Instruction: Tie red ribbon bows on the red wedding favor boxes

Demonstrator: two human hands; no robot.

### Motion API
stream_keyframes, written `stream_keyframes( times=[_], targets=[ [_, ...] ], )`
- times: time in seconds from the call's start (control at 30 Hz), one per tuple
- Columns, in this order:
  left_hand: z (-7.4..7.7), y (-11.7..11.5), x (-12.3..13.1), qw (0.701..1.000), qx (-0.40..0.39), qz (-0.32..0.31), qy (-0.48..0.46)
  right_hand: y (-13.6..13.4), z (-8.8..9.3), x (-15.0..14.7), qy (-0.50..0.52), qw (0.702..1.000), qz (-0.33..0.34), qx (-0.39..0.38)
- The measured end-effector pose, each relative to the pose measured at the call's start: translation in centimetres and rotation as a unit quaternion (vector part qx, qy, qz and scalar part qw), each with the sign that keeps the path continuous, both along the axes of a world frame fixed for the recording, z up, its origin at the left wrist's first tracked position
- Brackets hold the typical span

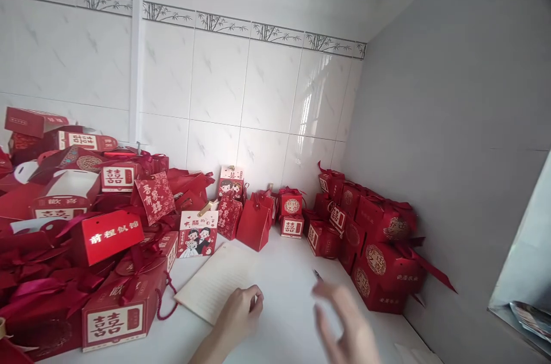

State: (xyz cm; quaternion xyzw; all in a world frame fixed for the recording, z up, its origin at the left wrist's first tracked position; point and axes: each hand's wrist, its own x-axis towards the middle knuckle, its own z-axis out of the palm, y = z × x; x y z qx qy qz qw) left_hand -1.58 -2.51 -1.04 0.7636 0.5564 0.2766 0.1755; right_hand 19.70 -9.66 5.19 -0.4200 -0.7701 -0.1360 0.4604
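My left hand (239, 309) rests on the white table with its fingers curled, touching the near corner of a lined paper sheet (215, 283). My right hand (342, 318) is blurred by motion above the table and seems to hold a thin dark pen (317, 275) whose tip shows above the fingers. The paper lies flat between a large red gift box with a double-happiness label (114, 315) and my hands.
Heaps of red gift boxes and bags fill the left side (64, 203), the back by the tiled wall (253, 215) and the right corner (374, 249). A box with a cartoon couple (197, 235) stands behind the paper. A grey wall (451, 123) closes the right.
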Motion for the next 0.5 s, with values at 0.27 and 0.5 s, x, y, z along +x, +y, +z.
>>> stream_keyframes(
  times=[0.27, 0.5],
  targets=[
    [-0.1, 0.0, -0.1, 1.0, 0.01, -0.015, -0.018, 7.0, 10.3, 10.3, 0.023, 0.887, -0.46, 0.007],
    [-0.2, -0.2, 0.1, 0.999, 0.029, -0.02, -0.018, 7.2, 9.9, 11.2, -0.019, 0.863, -0.503, -0.036]
  ],
)
